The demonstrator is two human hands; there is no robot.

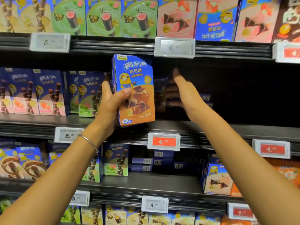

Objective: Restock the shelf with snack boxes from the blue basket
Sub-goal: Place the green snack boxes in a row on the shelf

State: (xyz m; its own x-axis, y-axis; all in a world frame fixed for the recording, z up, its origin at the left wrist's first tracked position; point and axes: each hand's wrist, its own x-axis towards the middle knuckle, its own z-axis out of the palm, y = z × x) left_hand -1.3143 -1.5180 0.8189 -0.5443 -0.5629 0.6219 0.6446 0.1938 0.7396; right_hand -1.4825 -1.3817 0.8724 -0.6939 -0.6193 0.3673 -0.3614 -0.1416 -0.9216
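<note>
Snack box [134, 90] is sitting upright in the left hand [108, 108], thumb lying across its front and fingers wrapping its left side. Its bottom edge is at the front lip of the middle shelf [211, 129], just above the red price tag [164, 141]. Right hand [186, 95] is reaching into the dark gap beside the box, fingers straight, holding nothing; can't tell if it's touching the dim boxes [164, 93] there. Wafer-roll boxes [48, 93] are lining the shelf on the left.

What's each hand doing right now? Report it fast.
Left hand: closed, holding the blue-and-orange snack box.
Right hand: open, fingers straight, holding nothing.
</note>
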